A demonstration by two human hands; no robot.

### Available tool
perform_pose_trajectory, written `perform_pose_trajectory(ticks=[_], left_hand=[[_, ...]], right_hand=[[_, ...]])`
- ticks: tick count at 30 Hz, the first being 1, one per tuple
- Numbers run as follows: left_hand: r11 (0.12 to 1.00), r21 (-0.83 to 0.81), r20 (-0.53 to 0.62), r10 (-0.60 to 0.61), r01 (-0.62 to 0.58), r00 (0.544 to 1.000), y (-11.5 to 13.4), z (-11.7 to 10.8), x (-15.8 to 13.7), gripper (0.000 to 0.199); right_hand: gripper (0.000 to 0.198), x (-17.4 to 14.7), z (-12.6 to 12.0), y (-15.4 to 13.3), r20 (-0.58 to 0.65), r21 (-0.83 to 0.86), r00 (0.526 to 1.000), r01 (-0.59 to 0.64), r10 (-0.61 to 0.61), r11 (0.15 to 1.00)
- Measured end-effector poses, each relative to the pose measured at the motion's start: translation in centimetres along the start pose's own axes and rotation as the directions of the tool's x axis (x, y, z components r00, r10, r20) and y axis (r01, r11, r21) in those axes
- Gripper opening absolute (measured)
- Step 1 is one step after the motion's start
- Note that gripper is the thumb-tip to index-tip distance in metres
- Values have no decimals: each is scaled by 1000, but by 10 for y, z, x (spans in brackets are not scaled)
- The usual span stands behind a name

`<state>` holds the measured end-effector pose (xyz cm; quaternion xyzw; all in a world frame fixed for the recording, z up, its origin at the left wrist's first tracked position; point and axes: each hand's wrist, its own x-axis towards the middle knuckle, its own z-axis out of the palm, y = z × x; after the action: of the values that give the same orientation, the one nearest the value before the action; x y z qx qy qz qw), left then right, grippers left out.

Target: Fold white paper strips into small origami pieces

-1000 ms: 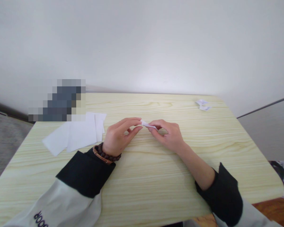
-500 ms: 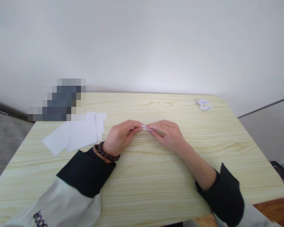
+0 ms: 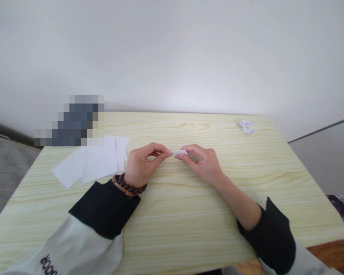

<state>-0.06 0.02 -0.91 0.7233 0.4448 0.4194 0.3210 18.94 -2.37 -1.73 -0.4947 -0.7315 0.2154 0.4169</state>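
Observation:
Between my two hands, above the middle of the table, is a small folded piece of white paper (image 3: pixel 180 152). My left hand (image 3: pixel 145 162) pinches its left end between thumb and fingertips. The thumb and fingers of my right hand (image 3: pixel 204 162) are closed on the right part, which they partly cover. Left of my left hand, several white paper sheets (image 3: pixel 100 160) lie overlapping and fanned out. Small folded white paper pieces (image 3: pixel 247 126) rest at the far right of the table.
The wood-grain table (image 3: pixel 172 229) stands against a white wall (image 3: pixel 172 57). A dark pixelated object (image 3: pixel 74 124) sits at the back left, beside the sheets. The table's right edge slopes down toward the front right corner.
The folded paper has turned, so a broader white face now shows instead of a thin edge. My fingers have shifted on it, and my left fingertips have drawn slightly left.

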Motion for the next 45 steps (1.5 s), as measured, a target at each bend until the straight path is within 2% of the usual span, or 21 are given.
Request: perform_pose_trajectory(ticks=[8, 11, 15, 18, 21, 26, 34, 40, 45], left_hand=[[993, 54, 17, 108, -108, 994, 1, -1, -3, 14], [996, -87, 73, 7, -1, 997, 4, -3, -1, 21], [928, -295, 158, -185, 225, 970, 6, -6, 4, 32], [906, -287, 244, -245, 311, 938, 5, -8, 8, 36], [916, -235, 333, -238, 325, 912, 4, -11, 10, 36], [946, -173, 346, -201, 272, 917, 4, -12, 10, 31], [974, -127, 286, -143, 185, 947, -1, -8, 6, 24], [999, 52, 262, -12, -1, 965, -5, -4, 2, 22], [948, 241, 237, 149, -207, 960, -6, -2, 2, 22]], right_hand=[[11, 1, 1, -4, 29, 173, 989, -149, 147, 974], [11, 1, 0, -3, 13, 139, 991, -136, 136, 981], [10, 1, -2, -2, 7, 42, 998, -55, 54, 998], [12, 1, -3, -2, 32, 10, 999, -9, 9, 1000], [12, 0, -4, -1, 52, 1, 999, 15, -15, 1000], [11, 0, -4, -1, 54, -16, 997, 49, -48, 999], [11, -1, -3, 0, 51, -26, 998, 22, -21, 999], [10, -1, -3, 1, 69, -11, 997, 41, -40, 999], [10, -1, -2, 0, 69, -6, 997, 39, -39, 999]])
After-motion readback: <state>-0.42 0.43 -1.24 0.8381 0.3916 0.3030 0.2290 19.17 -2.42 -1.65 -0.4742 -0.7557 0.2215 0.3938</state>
